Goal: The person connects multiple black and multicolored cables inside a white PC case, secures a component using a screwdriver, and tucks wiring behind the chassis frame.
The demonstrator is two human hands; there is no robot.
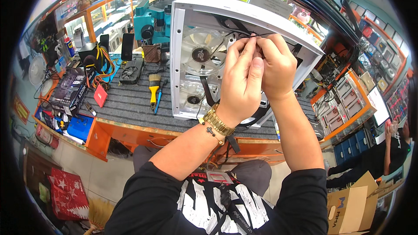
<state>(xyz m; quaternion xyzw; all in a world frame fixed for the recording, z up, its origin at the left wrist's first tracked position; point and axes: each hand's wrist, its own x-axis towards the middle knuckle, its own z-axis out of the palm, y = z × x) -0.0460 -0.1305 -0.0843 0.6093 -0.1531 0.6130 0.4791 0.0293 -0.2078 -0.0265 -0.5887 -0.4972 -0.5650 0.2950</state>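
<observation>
A white computer case (244,5) stands on the bench in front of me, its side open toward me. Inside its upper part, thin black cables (235,27) run to my fingertips. My left hand (241,78), with a gold watch on the wrist, is closed, thumb and fingers pinching at the cables. Pressed against it, my right hand (275,63) is also closed, fingers bent in a pinch at the same spot. The exact bit between the fingertips is too small to make out. Left of my hands sit a clear case fan (202,39) and a lower fan (193,90).
On the ribbed grey bench mat (130,98) lie a yellow-handled brush (153,89), a blue pen-like tool (158,100) and a graphics card (131,71). Further left are a motherboard box (69,89) and bundled power cables (104,63). Trays of parts (344,104) stand at the right.
</observation>
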